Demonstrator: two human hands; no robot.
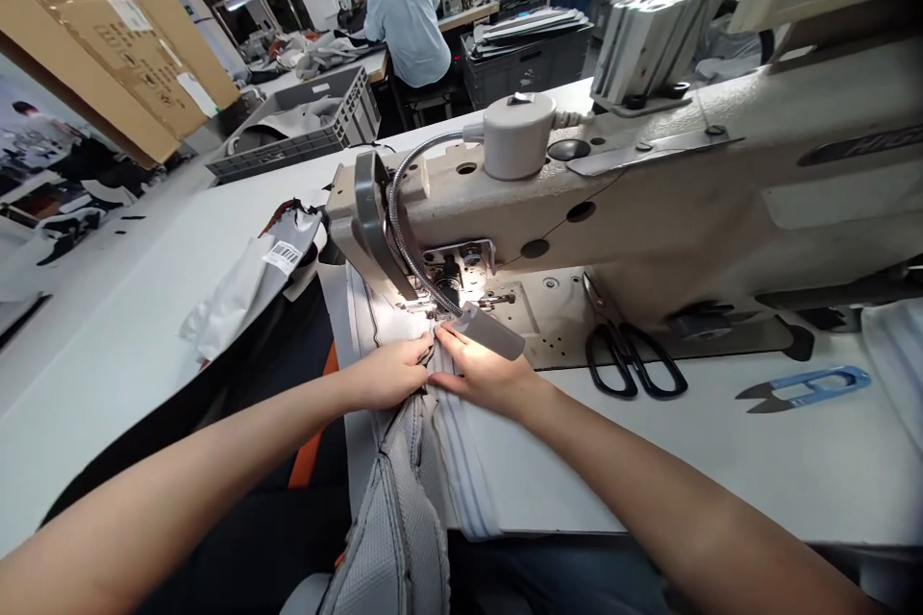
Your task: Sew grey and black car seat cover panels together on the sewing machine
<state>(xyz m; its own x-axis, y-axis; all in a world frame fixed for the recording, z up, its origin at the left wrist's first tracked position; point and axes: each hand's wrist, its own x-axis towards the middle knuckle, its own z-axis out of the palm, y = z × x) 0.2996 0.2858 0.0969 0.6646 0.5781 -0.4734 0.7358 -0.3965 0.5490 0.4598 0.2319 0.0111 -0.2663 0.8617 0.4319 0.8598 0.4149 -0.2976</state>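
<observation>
A grey-white mesh fabric piece with dark seam edges runs from my lap up to the needle area of a sewing machine. My left hand is closed, its fingers pinching the fabric's edge just in front of the presser foot. Beside it, my right hand lies on the fabric with index finger and thumb stretched out and apart. A striped white cloth hangs below the right hand. The lit lamp head on a bendy metal neck covers part of the right hand's back. The needle tip is hard to make out.
Black-handled scissors rest against the machine bed. Blue thread snips lie on the white table at right. Left of the machine lie fabric pieces with a barcode label. Behind are a grey crate, a cardboard box and a seated person.
</observation>
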